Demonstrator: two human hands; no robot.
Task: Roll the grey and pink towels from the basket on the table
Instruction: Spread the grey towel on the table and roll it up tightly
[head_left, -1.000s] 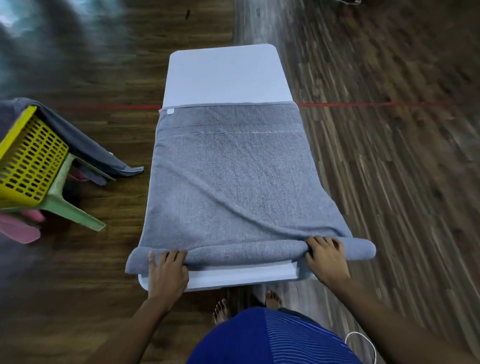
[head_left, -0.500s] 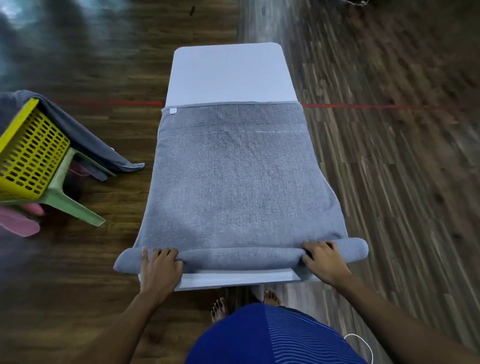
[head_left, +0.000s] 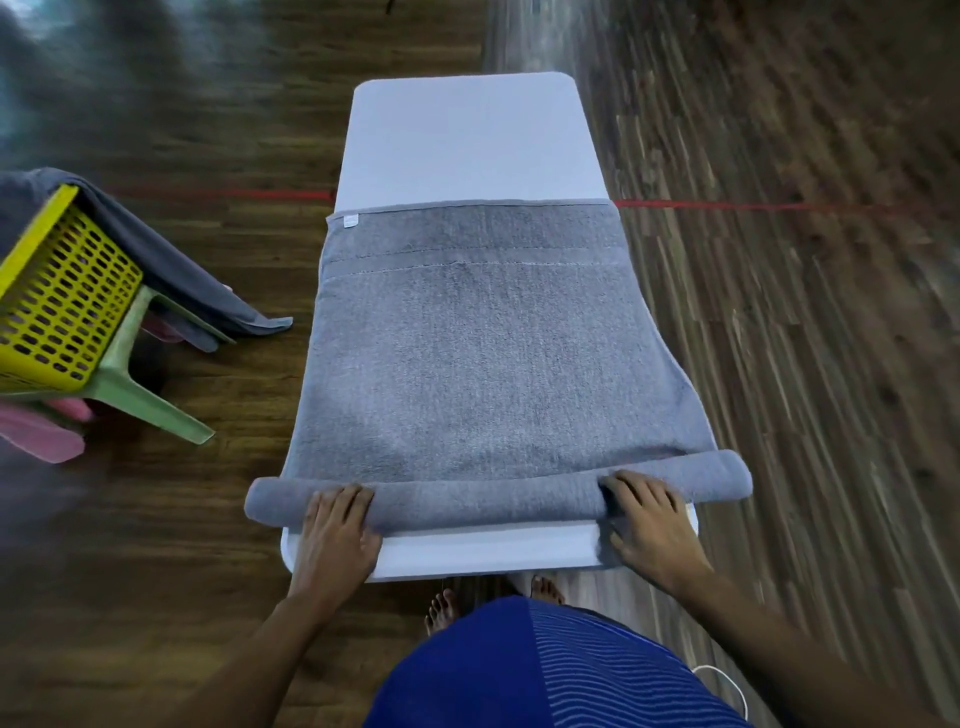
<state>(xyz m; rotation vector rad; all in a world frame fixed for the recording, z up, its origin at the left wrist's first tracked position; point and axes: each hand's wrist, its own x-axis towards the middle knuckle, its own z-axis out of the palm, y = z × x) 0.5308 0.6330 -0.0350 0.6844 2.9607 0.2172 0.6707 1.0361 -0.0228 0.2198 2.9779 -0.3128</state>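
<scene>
A grey towel (head_left: 483, 358) lies spread lengthwise over the white table (head_left: 467, 135). Its near end is wound into a thin roll (head_left: 483, 501) that sticks out past both table sides. My left hand (head_left: 337, 530) lies on the roll's left part, fingers curved over it. My right hand (head_left: 649, 519) lies on the roll's right part, fingertips hooked over its top. At the left, a yellow basket (head_left: 57, 291) stands on a green stool, with a dark grey towel (head_left: 171, 270) draped over it and pink towels (head_left: 41, 441) hanging below.
The green stool leg (head_left: 150, 405) reaches toward the table's left side. A red line (head_left: 779, 206) crosses the wooden floor behind the table. My bare feet (head_left: 441, 608) stand just under the near table edge. A white cable (head_left: 727, 680) hangs at my right.
The roll has thickened a little and moved slightly up the table. Both hands have shifted with it. The wrinkles in the flat part of the towel have smoothed out.
</scene>
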